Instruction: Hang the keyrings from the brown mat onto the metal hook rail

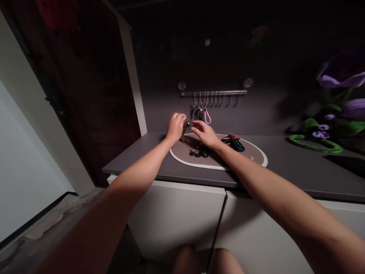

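Key ring (187,124), round metal, pinched in left hand (175,127) near curved, loosely parted right hand (206,134)

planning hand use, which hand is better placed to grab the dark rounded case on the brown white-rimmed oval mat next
Probably the right hand: it is nearer the case; the left hand, farther off, appears to hold a silver metal ring.
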Demonstrator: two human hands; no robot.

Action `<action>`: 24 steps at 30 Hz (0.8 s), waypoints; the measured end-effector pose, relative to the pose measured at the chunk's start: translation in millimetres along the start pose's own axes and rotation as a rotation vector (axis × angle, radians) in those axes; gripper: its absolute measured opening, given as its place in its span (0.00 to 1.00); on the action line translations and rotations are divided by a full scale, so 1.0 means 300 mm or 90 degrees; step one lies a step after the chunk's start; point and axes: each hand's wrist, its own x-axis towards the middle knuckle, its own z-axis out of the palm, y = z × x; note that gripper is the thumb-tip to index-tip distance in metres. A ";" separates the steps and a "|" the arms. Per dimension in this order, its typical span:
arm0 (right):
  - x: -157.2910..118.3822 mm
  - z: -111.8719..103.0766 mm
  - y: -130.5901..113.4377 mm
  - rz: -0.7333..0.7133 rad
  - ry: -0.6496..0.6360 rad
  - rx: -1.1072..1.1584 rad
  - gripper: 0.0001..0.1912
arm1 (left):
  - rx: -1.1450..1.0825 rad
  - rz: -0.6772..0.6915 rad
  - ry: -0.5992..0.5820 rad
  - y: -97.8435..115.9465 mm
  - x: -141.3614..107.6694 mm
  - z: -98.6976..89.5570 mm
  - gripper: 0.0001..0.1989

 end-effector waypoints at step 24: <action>0.023 0.004 0.022 -0.015 0.050 0.169 0.12 | -0.060 0.062 -0.014 0.047 -0.016 0.016 0.08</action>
